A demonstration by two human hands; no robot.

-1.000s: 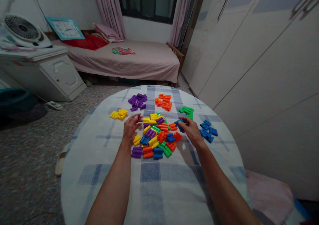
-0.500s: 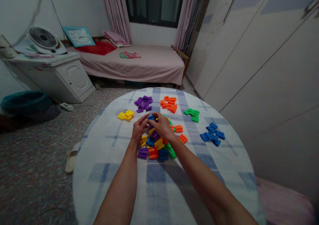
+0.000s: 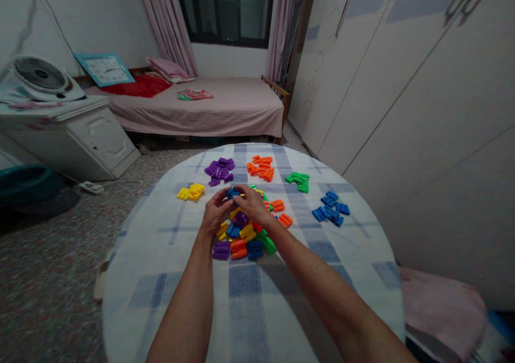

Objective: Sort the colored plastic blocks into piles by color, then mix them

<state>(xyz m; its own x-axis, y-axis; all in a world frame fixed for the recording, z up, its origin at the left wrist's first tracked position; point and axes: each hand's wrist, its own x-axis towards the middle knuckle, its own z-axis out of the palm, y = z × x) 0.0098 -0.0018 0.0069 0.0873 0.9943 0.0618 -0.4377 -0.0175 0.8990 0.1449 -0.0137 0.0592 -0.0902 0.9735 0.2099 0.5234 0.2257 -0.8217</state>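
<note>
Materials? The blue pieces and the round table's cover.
Blue pieces: likely moulded plastic, glossy; bright highlights and even, saturated colour. Table cover: probably printed fabric, matte; soft check pattern, no strong glare. A coated cloth can't be ruled out.

The plastic blocks (image 3: pixel 246 230) scattered across the table look smooth and glossy, with small highlights along their ribbed sides. Under them, the tablecloth (image 3: pixel 249 304) appears to be soft woven cloth with a mostly matt surface, and the bedspread (image 3: pixel 225 111) is dull, lightly creased fabric. The wardrobe doors (image 3: pixel 422 138) have a smooth, faintly shiny finish, while the bed's end rail (image 3: pixel 276 86) is plain wood.
</note>
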